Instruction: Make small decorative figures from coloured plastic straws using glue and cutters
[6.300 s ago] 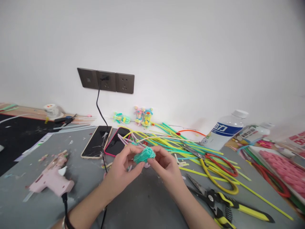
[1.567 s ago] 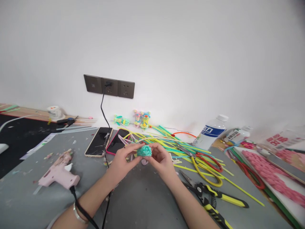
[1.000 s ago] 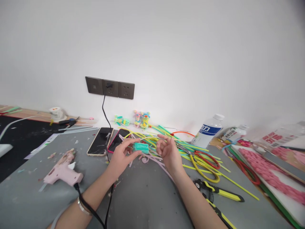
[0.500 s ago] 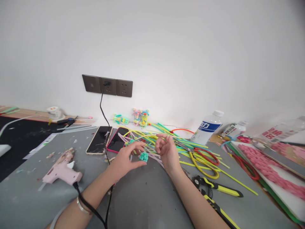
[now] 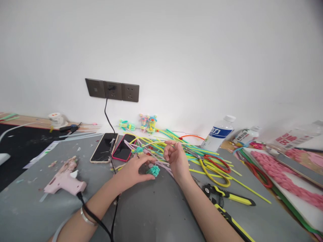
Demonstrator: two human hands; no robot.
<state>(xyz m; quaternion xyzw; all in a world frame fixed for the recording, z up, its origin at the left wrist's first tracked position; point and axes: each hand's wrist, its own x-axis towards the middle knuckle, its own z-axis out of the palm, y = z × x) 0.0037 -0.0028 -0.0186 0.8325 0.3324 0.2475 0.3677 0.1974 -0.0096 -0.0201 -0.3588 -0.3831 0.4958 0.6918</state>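
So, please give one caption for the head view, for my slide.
Left hand at a teal chenille-stem bundle, right hand half-curled nearby, pink hot-glue gun on the gray surface.

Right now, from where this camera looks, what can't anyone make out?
All in the head view:
- Teal bundle: the left hand partly covers it; whether they touch, I cannot tell.
- Yellow-and-black cutters: the right forearm hides the blade tips, and the bottom edge cuts off one handle.
- Blue-label bottle: its small print is too small to read.
- White object: cut off by the left edge.
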